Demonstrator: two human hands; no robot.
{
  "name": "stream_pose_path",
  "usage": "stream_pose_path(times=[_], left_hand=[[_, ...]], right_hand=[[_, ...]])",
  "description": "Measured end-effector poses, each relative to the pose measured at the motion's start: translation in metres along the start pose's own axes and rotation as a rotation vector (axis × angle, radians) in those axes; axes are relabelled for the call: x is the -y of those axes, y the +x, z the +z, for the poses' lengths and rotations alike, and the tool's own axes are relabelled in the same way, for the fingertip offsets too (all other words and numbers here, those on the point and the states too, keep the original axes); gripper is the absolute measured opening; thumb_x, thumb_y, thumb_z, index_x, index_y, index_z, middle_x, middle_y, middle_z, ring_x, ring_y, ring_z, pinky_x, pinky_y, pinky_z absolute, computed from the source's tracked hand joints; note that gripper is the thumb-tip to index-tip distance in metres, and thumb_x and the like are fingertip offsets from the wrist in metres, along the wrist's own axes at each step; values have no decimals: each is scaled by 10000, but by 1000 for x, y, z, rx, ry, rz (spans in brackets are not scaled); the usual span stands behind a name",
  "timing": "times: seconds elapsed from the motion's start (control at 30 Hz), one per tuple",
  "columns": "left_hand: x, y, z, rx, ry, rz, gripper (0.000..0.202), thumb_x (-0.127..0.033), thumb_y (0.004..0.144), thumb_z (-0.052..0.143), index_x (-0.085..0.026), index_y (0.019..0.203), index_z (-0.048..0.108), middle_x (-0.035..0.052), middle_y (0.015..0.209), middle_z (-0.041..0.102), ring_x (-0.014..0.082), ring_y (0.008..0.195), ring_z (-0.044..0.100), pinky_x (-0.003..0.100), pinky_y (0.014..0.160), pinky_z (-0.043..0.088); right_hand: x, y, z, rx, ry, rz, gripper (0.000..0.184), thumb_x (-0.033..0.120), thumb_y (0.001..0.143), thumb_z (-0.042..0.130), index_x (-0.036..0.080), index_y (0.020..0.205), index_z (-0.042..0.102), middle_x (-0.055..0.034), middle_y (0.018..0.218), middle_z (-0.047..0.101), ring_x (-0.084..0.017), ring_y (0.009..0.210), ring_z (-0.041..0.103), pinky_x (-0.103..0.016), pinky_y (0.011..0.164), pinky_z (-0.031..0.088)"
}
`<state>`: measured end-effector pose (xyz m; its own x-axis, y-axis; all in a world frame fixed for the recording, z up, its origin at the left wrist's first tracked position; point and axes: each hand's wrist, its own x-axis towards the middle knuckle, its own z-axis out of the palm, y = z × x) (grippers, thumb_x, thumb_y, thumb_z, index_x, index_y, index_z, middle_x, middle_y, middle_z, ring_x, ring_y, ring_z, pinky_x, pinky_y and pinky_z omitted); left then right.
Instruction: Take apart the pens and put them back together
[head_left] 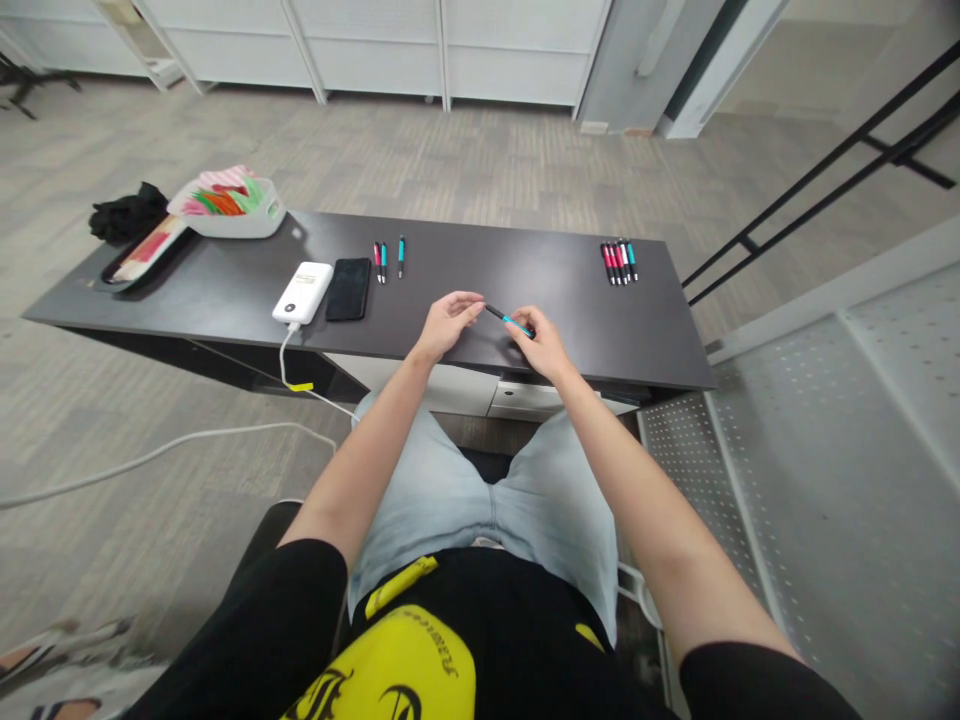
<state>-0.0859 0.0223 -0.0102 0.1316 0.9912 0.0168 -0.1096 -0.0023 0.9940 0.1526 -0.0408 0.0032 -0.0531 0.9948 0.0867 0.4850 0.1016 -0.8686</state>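
A teal pen with a black grip is held slantwise just above the dark table. My right hand has its fingers closed around the teal half and black end. At the other end, the thumb and fingertips of my left hand pinch together at the black tip, which they partly hide. To the left on the table lie a red pen and a teal pen side by side, with another teal pen slightly apart. Several red, white and teal pens form a row on the right.
Left of my hands, a black phone lies beside a white power bank with a white cable. Further left are a white basket of colourful items, a dark tray and black cloth. The table has drawers below.
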Motion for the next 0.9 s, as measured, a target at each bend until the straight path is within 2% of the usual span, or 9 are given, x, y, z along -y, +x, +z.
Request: stream_pose_path(times=[0.13,0.23,0.5,0.63,0.77,0.9], left_hand=[[-3,-3,3,-30,-24,-14,336,-358,822,1133,-255,969,849,89,1017,906,270,963,825,450,963,714],[-2,-6,3,-42,-29,15,362,-392,806,1140,-261,959,839,88,1011,909,281,1020,850,457,1002,730],[3,-8,-1,-23,-3,58,402,-460,762,1135,-268,941,831,71,998,903,266,1010,845,453,1036,715],[2,-8,-2,-7,8,67,391,-477,773,1120,-272,913,818,63,966,885,257,961,823,447,1005,701],[2,-9,-2,-17,3,65,420,-507,703,1142,-284,880,833,70,969,907,276,975,822,457,1007,706],[1,-8,-2,-27,-31,52,386,-430,667,1131,-279,904,867,75,987,922,275,995,840,461,1056,714]], right_hand=[[3,-1,0,21,10,-9,357,728,1034,767,386,1128,724,-78,1027,817,-374,1044,775,-561,1123,695],[5,-2,0,15,22,-39,377,747,1010,777,383,1099,732,-78,1019,799,-368,1019,768,-559,1090,686],[5,-2,-1,12,9,-23,391,776,999,793,391,1059,758,-80,1041,840,-386,1093,803,-576,1117,702],[5,-1,-2,14,45,-43,343,727,990,811,389,1043,783,-88,1061,856,-387,1063,795,-584,1119,693],[8,1,-3,20,5,-20,342,693,1059,753,376,940,803,-119,1150,917,-420,1163,822,-600,1183,677],[9,1,-2,25,-11,-3,360,654,1114,686,369,926,800,-107,1055,901,-412,1159,854,-588,1178,681]])
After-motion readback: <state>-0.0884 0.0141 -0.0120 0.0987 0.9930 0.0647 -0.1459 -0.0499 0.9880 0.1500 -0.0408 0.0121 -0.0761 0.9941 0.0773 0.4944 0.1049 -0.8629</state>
